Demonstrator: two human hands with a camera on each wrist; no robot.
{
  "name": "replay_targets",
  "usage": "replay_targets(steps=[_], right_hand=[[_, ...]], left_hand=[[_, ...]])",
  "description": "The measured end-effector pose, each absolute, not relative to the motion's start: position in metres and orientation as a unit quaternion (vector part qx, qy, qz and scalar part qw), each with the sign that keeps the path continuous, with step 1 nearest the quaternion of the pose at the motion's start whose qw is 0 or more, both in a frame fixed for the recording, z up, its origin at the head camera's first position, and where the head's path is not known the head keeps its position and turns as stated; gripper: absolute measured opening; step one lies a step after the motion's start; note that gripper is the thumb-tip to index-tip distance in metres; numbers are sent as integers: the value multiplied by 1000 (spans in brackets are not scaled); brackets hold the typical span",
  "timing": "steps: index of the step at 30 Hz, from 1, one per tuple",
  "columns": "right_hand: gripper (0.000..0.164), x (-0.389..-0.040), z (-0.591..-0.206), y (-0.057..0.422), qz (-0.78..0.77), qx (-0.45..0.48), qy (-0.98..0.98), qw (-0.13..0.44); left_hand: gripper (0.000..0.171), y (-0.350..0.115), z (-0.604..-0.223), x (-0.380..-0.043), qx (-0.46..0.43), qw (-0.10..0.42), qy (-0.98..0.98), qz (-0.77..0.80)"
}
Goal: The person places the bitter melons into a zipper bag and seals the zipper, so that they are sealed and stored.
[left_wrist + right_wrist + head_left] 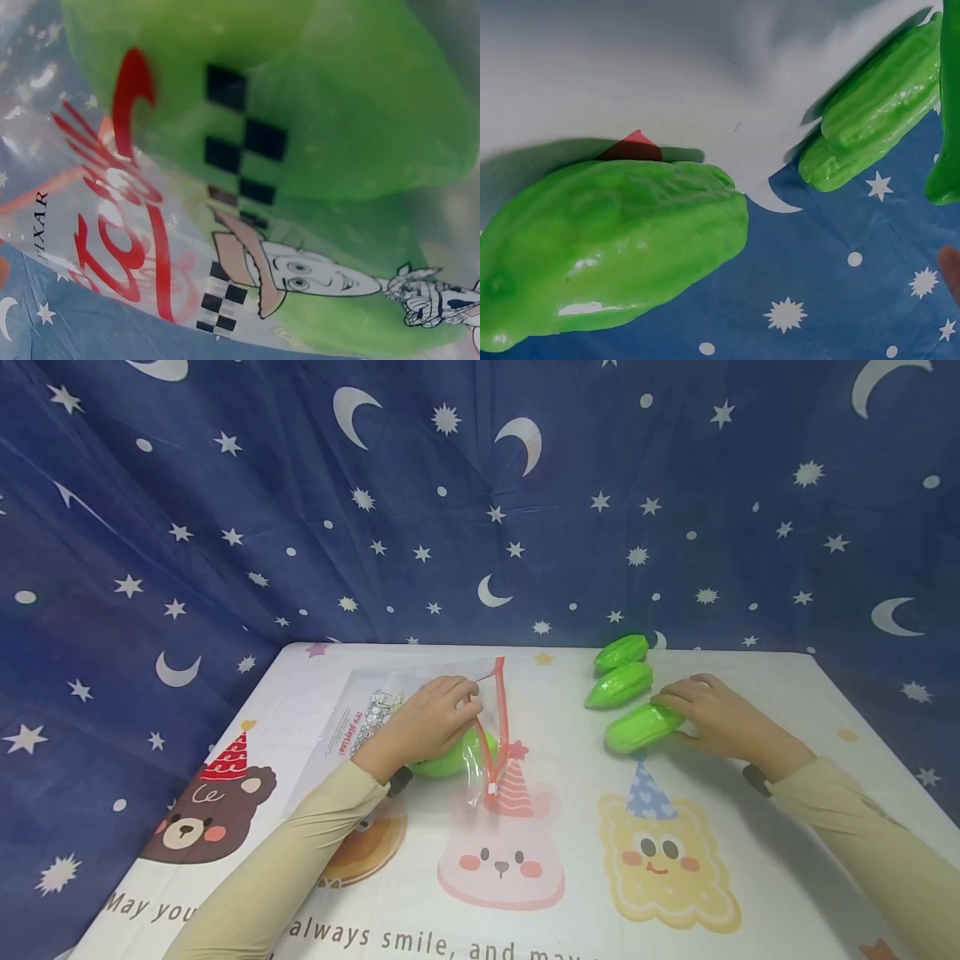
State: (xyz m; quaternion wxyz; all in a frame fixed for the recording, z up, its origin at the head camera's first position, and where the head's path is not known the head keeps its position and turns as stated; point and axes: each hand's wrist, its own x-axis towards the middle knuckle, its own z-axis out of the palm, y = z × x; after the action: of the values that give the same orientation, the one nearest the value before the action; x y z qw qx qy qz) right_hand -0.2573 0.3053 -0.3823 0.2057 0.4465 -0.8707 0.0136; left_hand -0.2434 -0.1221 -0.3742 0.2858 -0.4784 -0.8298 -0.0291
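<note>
My left hand (427,722) holds the mouth of a clear zip bag (341,693) with a red zip edge (502,710), fingertips at the opening. Inside lies a green ridged vegetable (450,758); the left wrist view shows large green shapes (300,112) through the printed plastic, with a cowboy cartoon. On the right side, my right hand (708,710) grips the near end of another green ridged vegetable (641,727), fingers over it and thumb low. Beyond that one, two similar vegetables (621,683) lie side by side. Part of a finger (951,271) shows in the right wrist view.
A white tablecloth (570,852) printed with cartoon animals and lettering covers the table. Behind and to the left hangs a dark blue curtain (420,477) with moons and stars, meeting the table's far edge close to the two vegetables.
</note>
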Motion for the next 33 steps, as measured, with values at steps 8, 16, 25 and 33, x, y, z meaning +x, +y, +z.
replay_targets(steps=[8,16,25,33], right_hand=[[56,-254,-381,304,19,468,-854,226],[57,-253,-376,291,28,478,-843,245],[60,-256,-373,262,35,507,-816,278],[59,-254,-377,229,56,537,-789,294]], left_hand=[[5,-122,-374,-243,-478,287,-829,-30],[4,-122,-373,-243,-477,287,-830,-26],[4,-123,-374,-244,-475,287,-832,-23],[7,-124,-373,-244,-482,300,-823,-30]])
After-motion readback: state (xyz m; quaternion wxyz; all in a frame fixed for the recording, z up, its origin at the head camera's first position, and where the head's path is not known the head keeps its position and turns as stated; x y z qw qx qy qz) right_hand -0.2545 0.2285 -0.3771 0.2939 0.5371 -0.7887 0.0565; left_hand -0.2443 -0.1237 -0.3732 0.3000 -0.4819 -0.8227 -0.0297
